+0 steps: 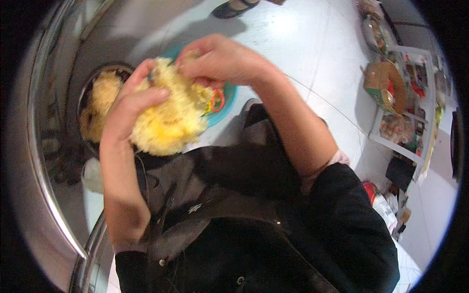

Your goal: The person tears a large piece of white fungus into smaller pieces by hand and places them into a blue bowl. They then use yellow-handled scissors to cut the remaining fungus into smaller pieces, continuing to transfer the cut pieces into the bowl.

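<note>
My left hand [129,105] grips a large, pale yellow, frilly clump [168,124], its thumb lying across the top. It looks spongy and ruffled, with a deeper yellow patch low down; I cannot tell its exact kind. Bent and pressed together, the fingers of my right hand [210,61] close on the clump's upper right edge, where a small piece shows between them. Beneath both hands is a teal basin [229,105], mostly covered by the clump. Orange and yellow-green loops [217,100] lie in it, partly hidden.
To the left, a dark round container [84,105] holds similar yellow clumps. A curved metal rail [41,176] runs along the left side. On the right stand a white shelf rack [415,102] with packages and a cardboard box [386,88]. Another person's dark shoe [232,9] is at the top.
</note>
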